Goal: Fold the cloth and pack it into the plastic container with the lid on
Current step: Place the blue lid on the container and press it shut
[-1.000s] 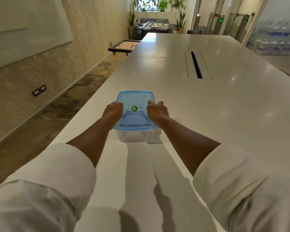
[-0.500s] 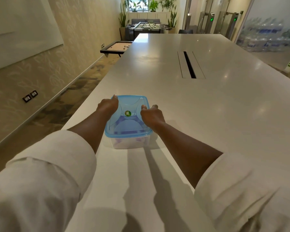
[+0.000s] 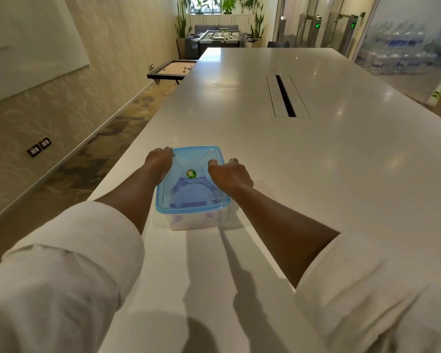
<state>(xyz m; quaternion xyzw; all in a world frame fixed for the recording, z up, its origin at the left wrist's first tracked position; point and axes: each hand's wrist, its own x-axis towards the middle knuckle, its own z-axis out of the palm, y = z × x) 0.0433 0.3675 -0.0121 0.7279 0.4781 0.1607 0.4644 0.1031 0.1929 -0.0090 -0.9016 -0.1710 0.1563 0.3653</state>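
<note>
Down near the table's (image 3: 316, 154) left edge, at about 6 o'clock from the long dark slot (image 3: 285, 96) in its top, sits the plastic container (image 3: 196, 220), its clear walls showing under the blue lid (image 3: 192, 192). The lid lies flat across the container and carries a small round green sticker (image 3: 191, 173) at its middle. Through the clear wall and the tinted lid something purplish shows inside; it may be the cloth, but it is too faint to tell for sure.

Both hands rest on the lid. The left hand (image 3: 158, 163) covers the lid's 10 o'clock corner, fingers curled together over the rim, with the tips hidden past the edge. The right hand (image 3: 228, 174) lies on the 3 o'clock side, knuckles up, fingers bent and close together, the thumb on top of the lid and the other fingers bent over its edge. Whether the fingertips grip under the rim cannot be told.

Both forearms are bare, and rolled white sleeves (image 3: 74, 250) fill the near corners of the view. Shadows of the arms fall on the table toward 6 o'clock from the container.

Far off at 12 o'clock stand a foosball table (image 3: 220, 36) and potted plants (image 3: 181, 24).
</note>
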